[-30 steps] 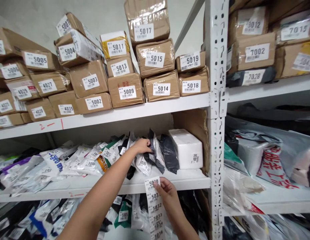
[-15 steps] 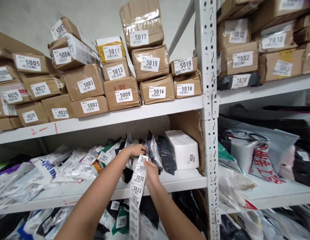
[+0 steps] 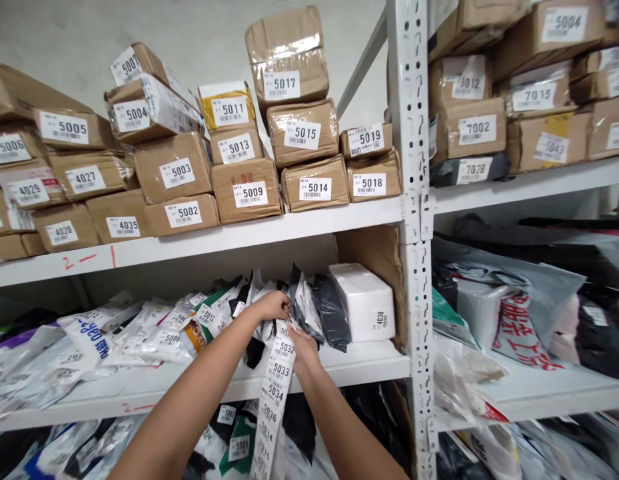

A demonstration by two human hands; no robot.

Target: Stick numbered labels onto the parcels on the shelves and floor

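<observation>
Up came the label strip (image 3: 276, 395) before the middle shelf's front edge (image 3: 362, 369), so both hands met: the right hand (image 3: 303, 348) gripped it in its fingers; the left hand (image 3: 272, 307) curled its fingers at the top, hold unclear.

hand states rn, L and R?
Left hand: curled at the top end of the label strip; whether it grips anything can't be told.
Right hand: closed, holding the label strip near its top.
</observation>
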